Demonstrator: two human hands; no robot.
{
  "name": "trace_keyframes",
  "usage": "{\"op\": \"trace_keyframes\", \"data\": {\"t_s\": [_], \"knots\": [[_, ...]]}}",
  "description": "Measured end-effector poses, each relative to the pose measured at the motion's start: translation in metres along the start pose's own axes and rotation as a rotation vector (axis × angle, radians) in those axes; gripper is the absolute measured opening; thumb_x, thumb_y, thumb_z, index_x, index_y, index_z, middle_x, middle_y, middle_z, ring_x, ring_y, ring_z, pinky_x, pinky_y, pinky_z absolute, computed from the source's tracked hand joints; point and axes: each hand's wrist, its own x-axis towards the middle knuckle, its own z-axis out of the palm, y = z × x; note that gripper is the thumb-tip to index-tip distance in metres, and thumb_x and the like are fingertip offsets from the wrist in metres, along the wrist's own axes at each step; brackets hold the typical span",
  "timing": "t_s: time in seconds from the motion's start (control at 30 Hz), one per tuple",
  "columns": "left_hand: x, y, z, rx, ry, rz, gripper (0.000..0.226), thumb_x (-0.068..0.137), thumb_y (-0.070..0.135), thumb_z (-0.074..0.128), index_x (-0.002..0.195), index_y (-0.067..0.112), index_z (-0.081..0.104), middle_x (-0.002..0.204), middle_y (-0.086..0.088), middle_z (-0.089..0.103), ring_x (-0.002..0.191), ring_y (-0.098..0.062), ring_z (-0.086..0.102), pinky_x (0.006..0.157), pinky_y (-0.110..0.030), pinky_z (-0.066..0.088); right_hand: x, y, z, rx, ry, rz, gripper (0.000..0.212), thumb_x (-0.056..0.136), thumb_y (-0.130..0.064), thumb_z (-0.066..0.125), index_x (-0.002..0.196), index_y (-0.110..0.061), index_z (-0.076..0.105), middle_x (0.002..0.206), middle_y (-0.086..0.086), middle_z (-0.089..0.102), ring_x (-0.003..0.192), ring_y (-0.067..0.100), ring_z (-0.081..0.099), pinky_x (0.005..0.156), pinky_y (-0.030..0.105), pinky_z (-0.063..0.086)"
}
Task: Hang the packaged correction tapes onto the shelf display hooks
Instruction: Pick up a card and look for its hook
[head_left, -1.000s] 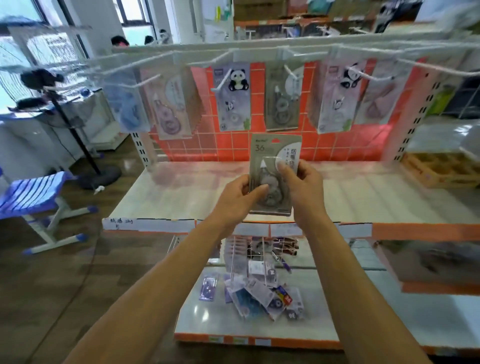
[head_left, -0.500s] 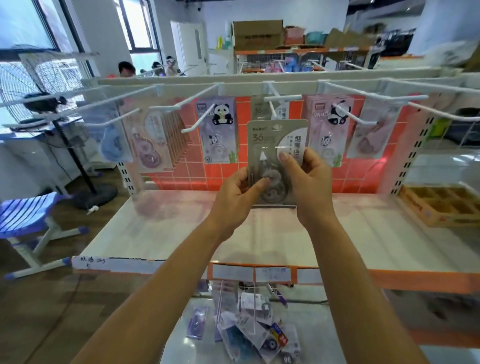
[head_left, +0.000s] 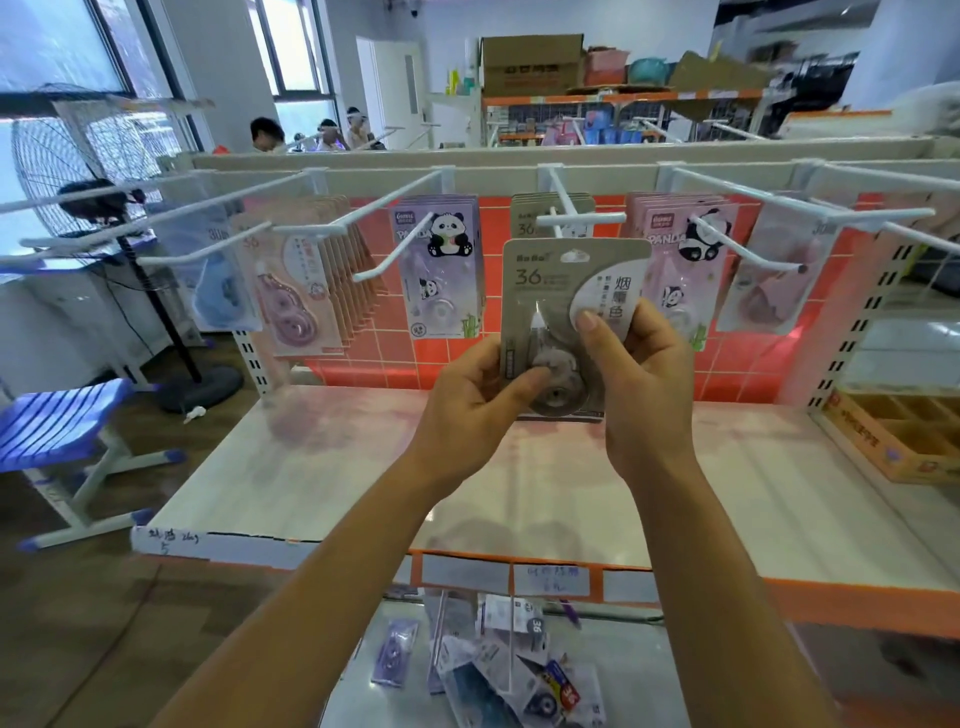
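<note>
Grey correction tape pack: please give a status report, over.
Hands: left hand and right hand both hold grey pack. Pack upright, just under centre hook front end, not yet hung. Nothing seen between them.

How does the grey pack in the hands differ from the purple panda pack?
The grey pack is held by left hand and right hand, unhung; the purple panda pack hangs on a hook. Grey shows "36", purple a panda. Both are carded tapes facing the camera.
</note>
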Motion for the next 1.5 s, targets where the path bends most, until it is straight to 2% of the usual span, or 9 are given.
{"op": "trace_keyframes", "data": {"t_s": [0.2,0.33,0.53,0.73,0.8,0.9,1.1,1.23,1.5], "knots": [[0.003,-0.006,0.0,0.065,0.017,-0.019,0.021,0.093,0.01,0.058,0.113,0.014,0.06,0.106,-0.007,0.07,0.098,-0.018,0.068,0.08,-0.027,0.056,0.003,0.009,0.0,-0.028,0.012,0.008,0.006,0.09,-0.011,0.061,0.093,-0.015,0.065,0.095,0.008,0.07,0.092,0.027,0.068,0.073,0.041,0.059],[0.015,-0.013,-0.001,0.084,0.042,-0.064,0.02,0.094,0.011,0.058,0.113,0.014,0.061,0.106,-0.008,0.07,0.096,-0.018,0.069,0.08,-0.028,0.056,0.016,0.02,0.003,-0.068,0.061,0.039,0.009,0.092,-0.008,0.06,0.087,-0.015,0.063,0.088,0.007,0.069,0.083,0.022,0.068,0.067,0.034,0.058],[0.06,-0.035,-0.005,0.254,0.212,-0.138,0.038,0.09,0.029,0.065,0.12,0.009,0.053,0.106,-0.004,0.067,0.095,-0.016,0.067,0.08,-0.028,0.056,0.069,0.051,0.001,-0.342,0.137,0.056,0.018,0.086,-0.028,0.065,0.081,-0.011,0.063,0.08,0.01,0.067,0.074,0.022,0.063,0.073,0.048,0.056],[0.109,-0.05,-0.006,0.588,0.292,-0.198,0.032,0.093,0.036,0.059,0.109,0.008,0.061,0.097,-0.003,0.065,0.09,-0.021,0.061,0.071,-0.027,0.046,0.122,0.064,0.001,-0.605,0.19,0.05,0.018,0.087,-0.032,0.064,0.091,-0.015,0.064,0.078,-0.006,0.061,0.074,0.011,0.057,0.067,0.029,0.045],[0.116,-0.054,-0.007,0.647,0.266,-0.212,0.035,0.094,0.036,0.057,0.11,0.006,0.062,0.1,-0.008,0.067,0.094,-0.025,0.062,0.077,-0.033,0.049,0.127,0.067,0.0,-0.639,0.198,0.066,0.02,0.087,-0.033,0.063,0.094,-0.013,0.064,0.079,-0.007,0.06,0.074,0.009,0.054,0.064,0.024,0.039],[0.116,-0.059,-0.005,0.704,0.242,-0.244,0.037,0.095,0.037,0.055,0.109,0.004,0.064,0.101,-0.013,0.069,0.095,-0.031,0.063,0.082,-0.04,0.051,0.122,0.077,-0.002,-0.65,0.198,0.096,0.027,0.088,-0.035,0.062,0.1,-0.01,0.065,0.086,-0.003,0.064,0.078,0.011,0.058,0.065,0.025,0.045],[0.09,-0.074,-0.007,0.787,0.09,-0.307,0.035,0.093,0.034,0.056,0.101,0.002,0.069,0.092,-0.011,0.069,0.089,-0.03,0.064,0.074,-0.033,0.046,0.087,0.102,-0.019,-0.776,0.21,0.186,0.028,0.093,-0.028,0.059,0.106,-0.005,0.064,0.1,0.008,0.069,0.092,0.022,0.061,0.077,0.027,0.04],[0.067,-0.08,-0.011,0.92,0.002,-0.44,0.038,0.093,0.031,0.056,0.11,-0.003,0.063,0.108,-0.018,0.067,0.104,-0.034,0.06,0.088,-0.038,0.047,0.052,0.116,-0.027,-0.818,0.197,0.277,0.029,0.092,-0.026,0.059,0.109,-0.004,0.062,0.105,0.013,0.068,0.102,0.03,0.061,0.084,0.032,0.042],[0.0,-0.091,-0.023,1.177,-0.25,-0.352,0.039,0.092,0.031,0.055,0.122,0.007,0.06,0.124,-0.014,0.061,0.115,-0.031,0.056,0.093,-0.04,0.047,-0.028,0.122,-0.018,-1.051,-0.029,0.347,0.03,0.094,-0.021,0.056,0.12,-0.009,0.064,0.121,0.008,0.065,0.112,0.024,0.059,0.088,0.026,0.042]]}}
